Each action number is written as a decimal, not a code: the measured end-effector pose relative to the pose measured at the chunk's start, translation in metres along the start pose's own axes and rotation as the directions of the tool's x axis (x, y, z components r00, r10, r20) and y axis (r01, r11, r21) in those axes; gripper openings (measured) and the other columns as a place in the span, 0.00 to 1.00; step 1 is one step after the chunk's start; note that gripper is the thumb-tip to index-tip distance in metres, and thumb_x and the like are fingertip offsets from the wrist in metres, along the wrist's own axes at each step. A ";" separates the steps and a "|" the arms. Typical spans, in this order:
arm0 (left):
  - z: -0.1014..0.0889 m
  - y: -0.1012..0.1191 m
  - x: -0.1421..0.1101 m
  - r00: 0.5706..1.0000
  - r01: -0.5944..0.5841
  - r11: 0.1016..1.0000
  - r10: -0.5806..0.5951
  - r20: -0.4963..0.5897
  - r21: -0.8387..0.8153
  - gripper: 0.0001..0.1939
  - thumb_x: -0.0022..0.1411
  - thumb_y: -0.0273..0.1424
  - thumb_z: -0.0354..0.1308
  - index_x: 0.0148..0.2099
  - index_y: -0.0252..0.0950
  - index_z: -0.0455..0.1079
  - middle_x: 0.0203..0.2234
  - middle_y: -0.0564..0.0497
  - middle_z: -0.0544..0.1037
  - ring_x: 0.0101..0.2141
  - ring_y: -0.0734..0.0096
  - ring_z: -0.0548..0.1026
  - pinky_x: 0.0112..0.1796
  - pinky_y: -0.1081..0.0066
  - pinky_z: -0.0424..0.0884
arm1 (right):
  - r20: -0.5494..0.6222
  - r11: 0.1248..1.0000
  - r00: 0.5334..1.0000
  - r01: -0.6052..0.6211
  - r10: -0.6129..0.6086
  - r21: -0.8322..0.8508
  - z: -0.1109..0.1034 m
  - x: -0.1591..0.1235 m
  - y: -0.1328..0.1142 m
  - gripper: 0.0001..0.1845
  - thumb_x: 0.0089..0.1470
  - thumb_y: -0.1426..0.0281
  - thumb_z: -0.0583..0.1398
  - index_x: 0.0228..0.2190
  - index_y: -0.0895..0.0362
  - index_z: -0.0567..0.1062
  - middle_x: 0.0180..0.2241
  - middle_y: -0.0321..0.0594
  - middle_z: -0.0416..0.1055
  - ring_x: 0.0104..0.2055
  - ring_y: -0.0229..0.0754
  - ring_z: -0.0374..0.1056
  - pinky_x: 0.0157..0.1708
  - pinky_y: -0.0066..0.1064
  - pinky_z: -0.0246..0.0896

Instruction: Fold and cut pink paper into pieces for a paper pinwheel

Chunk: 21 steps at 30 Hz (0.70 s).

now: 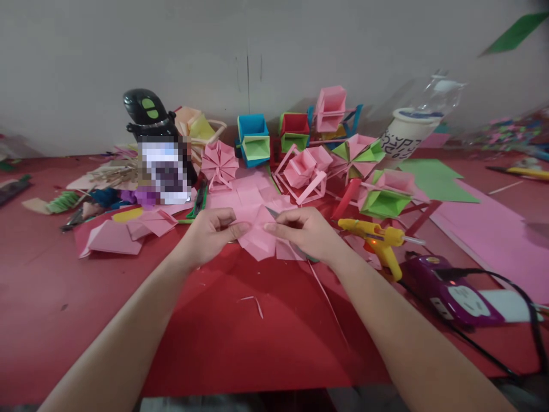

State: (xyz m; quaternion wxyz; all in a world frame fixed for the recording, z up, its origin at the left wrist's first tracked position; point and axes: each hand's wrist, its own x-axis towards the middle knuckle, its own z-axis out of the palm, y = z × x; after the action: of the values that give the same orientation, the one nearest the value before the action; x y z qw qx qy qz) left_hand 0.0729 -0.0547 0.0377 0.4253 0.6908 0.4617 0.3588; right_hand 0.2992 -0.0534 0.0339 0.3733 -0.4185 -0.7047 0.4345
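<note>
"What's held, and where?"

"At the frame's centre, the left hand and right hand pinch opposite sides of a folded pale-pink paper piece."

"Anything beside them?"

"A yellow plastic glue gun, right of centre, near the right hand."

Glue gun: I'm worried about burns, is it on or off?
Apparently on: the glue gun shows a glowing orange light. Heat: cannot tell.

Pink on held paper, red across the table, yellow on the glue gun, black-on-white squiggles round the cup.
</note>
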 end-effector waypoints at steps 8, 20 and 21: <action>-0.006 -0.002 0.000 0.986 -0.136 0.991 0.137 -0.094 0.015 0.08 0.59 0.37 0.66 0.38 0.38 0.80 0.39 0.47 0.81 0.42 0.62 0.76 0.40 0.68 0.70 | -0.205 0.990 0.969 0.123 -0.135 -0.069 0.005 -0.005 -0.002 0.14 0.56 0.59 0.65 0.28 0.56 0.82 0.21 0.35 0.74 0.24 0.36 0.68 0.26 0.28 0.62; 0.002 0.000 0.005 0.940 0.237 0.644 -0.340 0.005 -0.727 0.17 0.59 0.33 0.58 0.49 0.33 0.73 0.39 0.45 0.79 0.33 0.70 0.77 0.38 0.68 0.75 | -0.248 0.968 0.940 0.198 -0.233 -0.157 0.009 -0.009 0.001 0.11 0.58 0.61 0.64 0.38 0.53 0.84 0.39 0.40 0.83 0.40 0.45 0.78 0.42 0.36 0.73; 0.003 0.002 0.005 0.936 0.260 0.608 -0.350 0.040 -0.750 0.16 0.60 0.35 0.57 0.47 0.32 0.73 0.38 0.44 0.79 0.32 0.70 0.76 0.36 0.69 0.75 | -0.253 0.964 0.937 0.201 -0.241 -0.174 0.009 -0.008 0.001 0.11 0.58 0.61 0.64 0.36 0.53 0.83 0.38 0.40 0.83 0.40 0.45 0.78 0.42 0.35 0.72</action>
State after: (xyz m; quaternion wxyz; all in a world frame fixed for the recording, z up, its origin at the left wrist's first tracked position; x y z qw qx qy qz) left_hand 0.0774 -0.0509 0.0387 0.6985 0.3461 0.4077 0.4756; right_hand 0.2945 -0.0635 0.0283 0.4815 -0.4181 -0.7193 0.2756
